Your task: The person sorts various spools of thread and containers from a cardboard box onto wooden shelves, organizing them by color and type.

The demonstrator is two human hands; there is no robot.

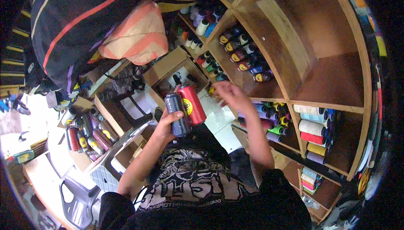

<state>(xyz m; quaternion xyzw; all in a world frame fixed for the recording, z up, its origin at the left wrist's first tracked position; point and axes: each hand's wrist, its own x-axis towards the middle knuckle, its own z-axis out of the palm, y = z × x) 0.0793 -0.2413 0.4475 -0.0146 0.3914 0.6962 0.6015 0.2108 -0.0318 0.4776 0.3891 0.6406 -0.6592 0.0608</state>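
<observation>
My left hand (167,125) is closed around a dark blue-grey thread spool (176,114), held upright in front of my chest. Pressed against that spool's right side is a red thread spool (195,110) with a yellow label, apparently in the same grip; the fingers behind are hidden. My right hand (233,97) is lifted to the right of the spools with its fingers apart and nothing in it. It is nearest to the wooden shelf unit (265,92), where dark labelled spools (244,57) lie in rows.
Below, cream, red and yellow spools (312,131) are stacked in another compartment. An open cardboard box (168,68) stands beyond my hands. Many-coloured spools (90,133) are piled at the left. Striped fabric (80,24) bulges at upper left, and a grey chair (78,200) stands lower left.
</observation>
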